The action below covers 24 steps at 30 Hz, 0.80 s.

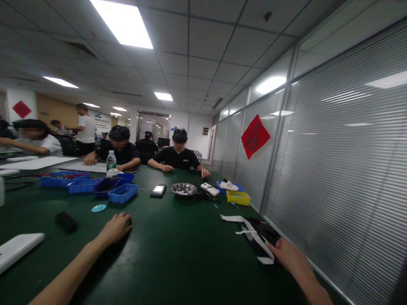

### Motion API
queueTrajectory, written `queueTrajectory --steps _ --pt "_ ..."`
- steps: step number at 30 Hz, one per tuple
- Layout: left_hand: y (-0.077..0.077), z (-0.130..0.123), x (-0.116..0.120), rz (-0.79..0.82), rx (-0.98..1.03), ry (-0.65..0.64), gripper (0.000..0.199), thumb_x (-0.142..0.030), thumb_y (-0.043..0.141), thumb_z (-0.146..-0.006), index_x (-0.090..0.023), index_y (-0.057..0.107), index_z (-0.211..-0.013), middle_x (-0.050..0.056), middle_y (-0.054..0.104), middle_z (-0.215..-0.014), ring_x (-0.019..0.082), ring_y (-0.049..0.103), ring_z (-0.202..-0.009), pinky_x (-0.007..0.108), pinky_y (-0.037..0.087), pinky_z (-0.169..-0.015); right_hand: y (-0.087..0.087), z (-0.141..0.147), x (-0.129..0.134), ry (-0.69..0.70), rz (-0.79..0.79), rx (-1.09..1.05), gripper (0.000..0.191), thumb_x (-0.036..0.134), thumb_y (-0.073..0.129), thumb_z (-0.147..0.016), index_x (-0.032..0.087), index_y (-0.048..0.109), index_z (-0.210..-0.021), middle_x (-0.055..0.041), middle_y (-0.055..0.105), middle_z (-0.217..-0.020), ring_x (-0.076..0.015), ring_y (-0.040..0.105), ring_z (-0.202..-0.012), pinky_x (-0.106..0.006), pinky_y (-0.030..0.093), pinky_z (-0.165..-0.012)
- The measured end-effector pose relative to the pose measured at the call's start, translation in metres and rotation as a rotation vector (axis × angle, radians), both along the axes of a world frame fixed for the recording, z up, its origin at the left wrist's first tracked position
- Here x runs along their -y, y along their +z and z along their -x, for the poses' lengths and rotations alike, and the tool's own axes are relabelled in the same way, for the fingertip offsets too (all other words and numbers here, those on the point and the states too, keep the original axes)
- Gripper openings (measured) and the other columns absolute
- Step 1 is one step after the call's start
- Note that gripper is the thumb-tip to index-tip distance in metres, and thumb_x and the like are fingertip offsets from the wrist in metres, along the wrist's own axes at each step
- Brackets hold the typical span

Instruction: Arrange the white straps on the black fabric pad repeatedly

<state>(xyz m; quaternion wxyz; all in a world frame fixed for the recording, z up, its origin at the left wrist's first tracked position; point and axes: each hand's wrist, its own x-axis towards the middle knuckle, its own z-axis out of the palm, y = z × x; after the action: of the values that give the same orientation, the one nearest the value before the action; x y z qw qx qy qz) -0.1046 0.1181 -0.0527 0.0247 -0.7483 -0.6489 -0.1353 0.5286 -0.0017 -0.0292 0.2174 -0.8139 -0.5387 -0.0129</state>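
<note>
My left hand (117,228) rests on the green table (171,254) at left centre, its fingers curled together; whether anything is under them is hidden. At the right, my right hand (286,250) is at the lower end of a white paper strip (254,235) that lies over a dark flat item (270,231). Its thumb and fingers are close together near a thin white piece, and what they grip is too small to make out.
Blue trays (123,193), a light-blue disc (98,208) and a black block (66,222) stand left. A metal bowl (184,189), a phone (158,190) and a yellow tray (238,198) lie ahead. People sit across the table; a blinds-covered partition borders the right.
</note>
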Motion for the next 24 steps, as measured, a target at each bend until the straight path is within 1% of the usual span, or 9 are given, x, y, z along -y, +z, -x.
queueTrajectory --steps 3,4,9,12,17,21,24 --pt "0.000 0.000 0.000 -0.002 -0.002 -0.002 0.027 -0.033 0.047 -0.082 -0.019 0.061 -0.101 0.010 0.057 -0.107 0.025 0.053 -0.100 0.035 0.044 -0.084 -0.003 -0.001 -0.004 0.040 0.094 -0.113 0.036 0.054 0.049 -0.074 0.020 0.061 -0.076 -0.0107 0.070 -0.078 -0.0259 0.067 -0.072 -0.036 0.049 -0.061" --pt "0.000 0.000 0.000 -0.002 -0.001 0.000 0.027 -0.032 0.047 -0.082 -0.020 0.061 -0.101 0.010 0.057 -0.107 0.025 0.053 -0.100 0.035 0.044 -0.084 -0.003 0.000 -0.005 0.048 0.102 -0.137 0.034 0.052 0.052 -0.072 0.020 0.061 -0.078 -0.0109 0.070 -0.081 -0.0264 0.067 -0.075 -0.036 0.049 -0.063" --pt "0.003 -0.003 0.002 0.004 0.001 0.018 0.025 -0.031 0.049 -0.081 -0.020 0.061 -0.101 0.009 0.057 -0.108 0.024 0.053 -0.101 0.034 0.043 -0.086 0.004 -0.001 -0.010 0.056 0.070 -0.207 0.038 0.049 0.060 -0.057 0.019 0.063 -0.082 -0.0127 0.071 -0.091 -0.0298 0.066 -0.087 -0.036 0.051 -0.069" --pt "0.005 -0.005 0.005 0.005 0.007 0.027 0.025 -0.031 0.049 -0.081 -0.020 0.061 -0.101 0.009 0.056 -0.108 0.024 0.052 -0.101 0.035 0.043 -0.085 0.007 -0.002 -0.011 0.041 0.031 -0.262 0.043 0.047 0.062 -0.052 0.018 0.063 -0.084 -0.0140 0.072 -0.092 -0.0304 0.067 -0.086 -0.035 0.051 -0.067" --pt "0.010 -0.008 0.010 0.010 0.008 0.042 0.024 -0.030 0.050 -0.081 -0.021 0.061 -0.101 0.009 0.056 -0.109 0.024 0.052 -0.103 0.035 0.043 -0.087 0.004 -0.005 -0.015 0.095 -0.034 -0.451 0.046 0.048 0.056 -0.055 0.018 0.063 -0.088 -0.0125 0.074 -0.085 -0.0290 0.069 -0.075 -0.033 0.053 -0.056" --pt "0.016 -0.011 0.014 0.024 0.007 0.043 0.024 -0.030 0.051 -0.081 -0.020 0.062 -0.101 0.010 0.056 -0.111 0.025 0.051 -0.104 0.035 0.042 -0.089 0.006 -0.008 -0.017 0.103 -0.142 -0.474 0.045 0.049 0.056 -0.053 0.018 0.066 -0.083 -0.0143 0.073 -0.088 -0.0302 0.068 -0.079 -0.035 0.054 -0.061" --pt "0.018 -0.012 0.017 0.021 0.006 0.048 0.024 -0.029 0.051 -0.082 -0.020 0.062 -0.101 0.010 0.056 -0.111 0.025 0.051 -0.104 0.035 0.042 -0.088 0.015 -0.002 -0.015 0.089 -0.182 -0.391 0.045 0.052 0.055 -0.056 0.018 0.068 -0.081 -0.0142 0.073 -0.086 -0.0316 0.067 -0.080 -0.039 0.053 -0.065"
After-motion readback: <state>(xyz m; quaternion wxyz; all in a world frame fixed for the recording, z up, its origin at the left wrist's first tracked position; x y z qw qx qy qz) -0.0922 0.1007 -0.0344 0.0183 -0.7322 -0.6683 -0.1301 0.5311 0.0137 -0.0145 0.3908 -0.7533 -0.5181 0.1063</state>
